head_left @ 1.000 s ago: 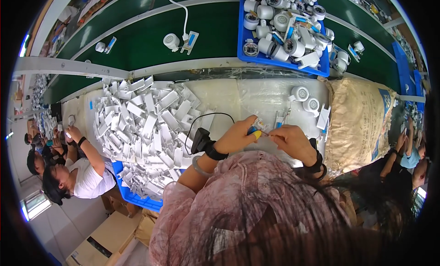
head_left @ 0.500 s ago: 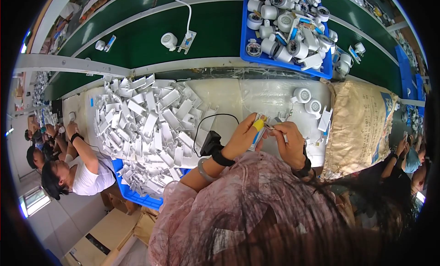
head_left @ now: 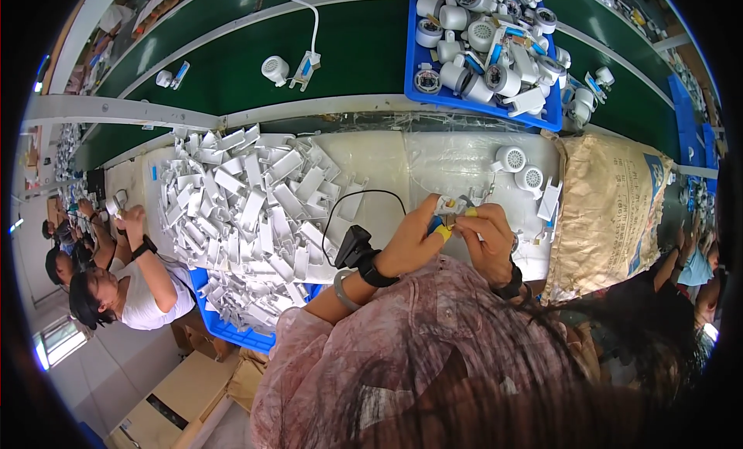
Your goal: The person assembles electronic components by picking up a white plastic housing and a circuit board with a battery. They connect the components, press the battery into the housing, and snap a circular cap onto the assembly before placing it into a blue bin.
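Note:
My left hand point(head_left: 412, 239) is closed around a small white plastic part with a blue piece point(head_left: 449, 205), in front of my body at the bench. My right hand point(head_left: 486, 240) pinches at the right side of the same part, its fingertips close together; what exactly lies between them is too small to make out. Yellow wraps show on fingers of both hands. Just beyond and right of my hands lie two round white vented housings point(head_left: 511, 159) and a white cover piece point(head_left: 549, 199).
A heap of white plastic covers point(head_left: 251, 194) spreads to the left, partly over a blue crate point(head_left: 236, 334). At the right stands a brown paper sack point(head_left: 607, 209). A blue bin point(head_left: 414, 89) of round housings rests by the green conveyor point(head_left: 356, 54). A co-worker point(head_left: 151, 294) sits at left.
The part between my hands has turned and now shows its white side upward. My left hand has rolled. Housings on the conveyor have slid left, and the co-worker's hands have moved.

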Demonstrator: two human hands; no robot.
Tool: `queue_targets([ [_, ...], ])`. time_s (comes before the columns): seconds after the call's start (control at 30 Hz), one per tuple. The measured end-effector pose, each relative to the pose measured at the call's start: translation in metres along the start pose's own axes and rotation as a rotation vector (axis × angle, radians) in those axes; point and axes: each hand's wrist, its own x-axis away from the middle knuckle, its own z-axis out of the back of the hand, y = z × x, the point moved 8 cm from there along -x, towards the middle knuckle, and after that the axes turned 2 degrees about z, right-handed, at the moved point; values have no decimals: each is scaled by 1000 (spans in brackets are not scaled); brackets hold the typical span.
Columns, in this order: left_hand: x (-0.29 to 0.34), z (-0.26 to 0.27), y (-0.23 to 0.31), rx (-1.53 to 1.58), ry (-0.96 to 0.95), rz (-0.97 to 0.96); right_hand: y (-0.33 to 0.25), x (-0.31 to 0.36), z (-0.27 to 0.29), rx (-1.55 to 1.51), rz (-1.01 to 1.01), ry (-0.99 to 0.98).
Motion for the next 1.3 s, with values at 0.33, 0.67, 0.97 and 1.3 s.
queue_targets([
  [0.33,-1,-1,5,336,-42,-58,-9,-1,-2,118,82,-56],
  [0.67,-7,13,-28,317,184,72,-23,-7,6,367,159,-56],
  [0.97,-4,-1,-14,175,46,49,-14,-2,7,153,65,52],
  [1.3,-7,-6,-14,559,-5,22,-11,0,5,50,81,52],
])
